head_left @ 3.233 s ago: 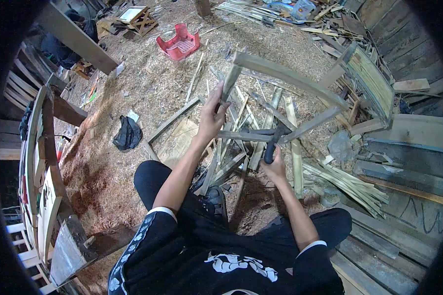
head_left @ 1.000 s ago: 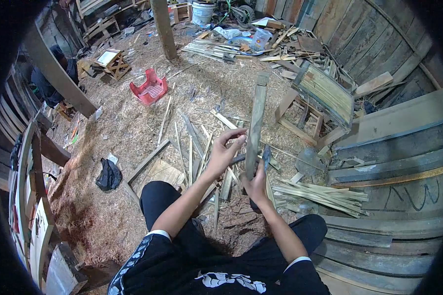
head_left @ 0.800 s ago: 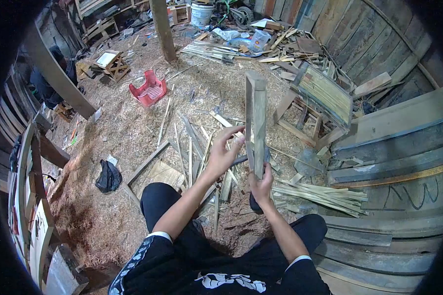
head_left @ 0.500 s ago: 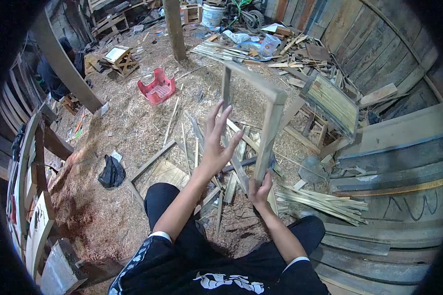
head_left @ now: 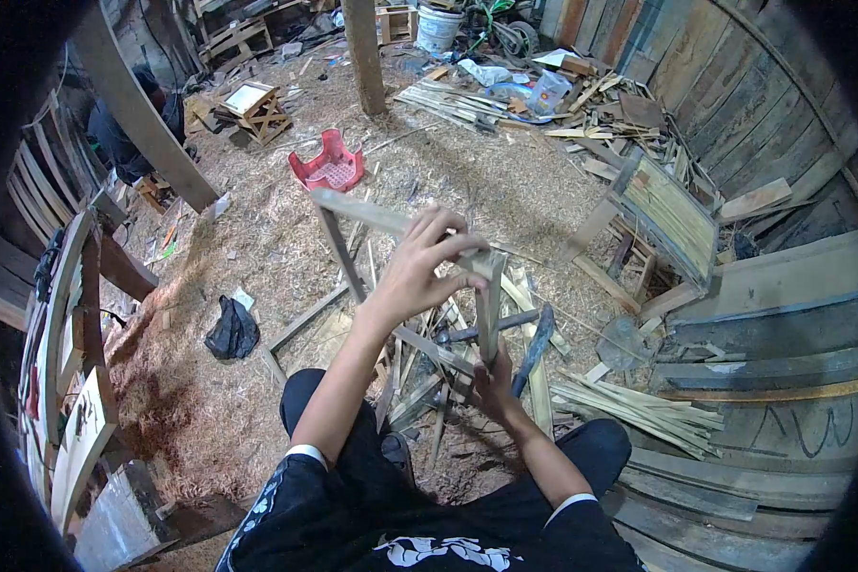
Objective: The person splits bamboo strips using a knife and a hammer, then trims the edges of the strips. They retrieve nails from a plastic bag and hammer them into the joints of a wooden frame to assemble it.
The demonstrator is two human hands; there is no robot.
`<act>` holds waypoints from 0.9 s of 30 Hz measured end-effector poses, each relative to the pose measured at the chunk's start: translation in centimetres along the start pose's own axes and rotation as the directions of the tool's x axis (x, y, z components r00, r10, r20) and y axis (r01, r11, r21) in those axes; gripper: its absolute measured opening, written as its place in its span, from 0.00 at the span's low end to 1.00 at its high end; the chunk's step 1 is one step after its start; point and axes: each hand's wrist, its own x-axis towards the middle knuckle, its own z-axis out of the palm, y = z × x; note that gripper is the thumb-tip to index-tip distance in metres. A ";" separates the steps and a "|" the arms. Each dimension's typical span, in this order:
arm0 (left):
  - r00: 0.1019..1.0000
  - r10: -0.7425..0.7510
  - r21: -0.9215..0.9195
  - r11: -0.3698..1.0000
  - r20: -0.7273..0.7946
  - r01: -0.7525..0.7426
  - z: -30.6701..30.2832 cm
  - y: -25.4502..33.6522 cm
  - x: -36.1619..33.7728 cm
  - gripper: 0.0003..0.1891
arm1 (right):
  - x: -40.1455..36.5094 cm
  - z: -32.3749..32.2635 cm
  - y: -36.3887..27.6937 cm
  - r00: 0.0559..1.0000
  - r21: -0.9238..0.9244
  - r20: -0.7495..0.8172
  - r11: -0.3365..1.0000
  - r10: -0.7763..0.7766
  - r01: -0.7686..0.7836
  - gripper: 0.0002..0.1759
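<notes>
**A:** What do we have in the hands here?

**B:** We see a wooden frame (head_left: 353, 208) of thin, weathered grey-green slats. It is raised above the seated person's knees, over a straw-strewn floor (head_left: 257, 248).

**A:** And the grip?

**B:** The left hand (head_left: 418, 272) clamps the frame's near top corner, its fingers (head_left: 451, 238) curled tight over the rail. The right hand (head_left: 494, 383) is closed around the lower end of the upright slat.

**A:** Which way does it run?

**B:** The top rail is the longest piece we can make out. It slants from the upper left, on the side of the red plastic crate (head_left: 329, 164), down and right to the held corner. From that corner the upright drops almost straight down into the right hand. A second side slat hangs from the rail's far end, so we read the frame as tilted rather than level.

**A:** What lies around it?

**B:** A dark-handled tool (head_left: 534, 345) sits just beside the right hand; we cannot tell whether they touch. A pile of split slats (head_left: 629, 405) lies to the right, and a black bag (head_left: 231, 329) well apart on the left.
</notes>
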 end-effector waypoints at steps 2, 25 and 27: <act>0.999 -0.044 -0.082 0.996 0.008 0.045 1.0 0.4 -1.1 0.26 | 0.9 -0.5 0.5 0.966 -0.272 0.033 0.928 -0.257 0.256 0.30; 0.997 0.076 0.360 0.930 -0.006 -0.068 10.5 4.5 -1.1 0.23 | -9.8 -6.9 10.1 0.827 -0.632 -0.163 0.587 0.538 -0.506 0.44; 0.998 0.055 0.343 0.937 0.026 -0.061 9.9 3.9 -0.5 0.24 | -10.0 -7.0 10.4 0.839 -0.541 -0.113 0.676 0.532 -0.501 0.45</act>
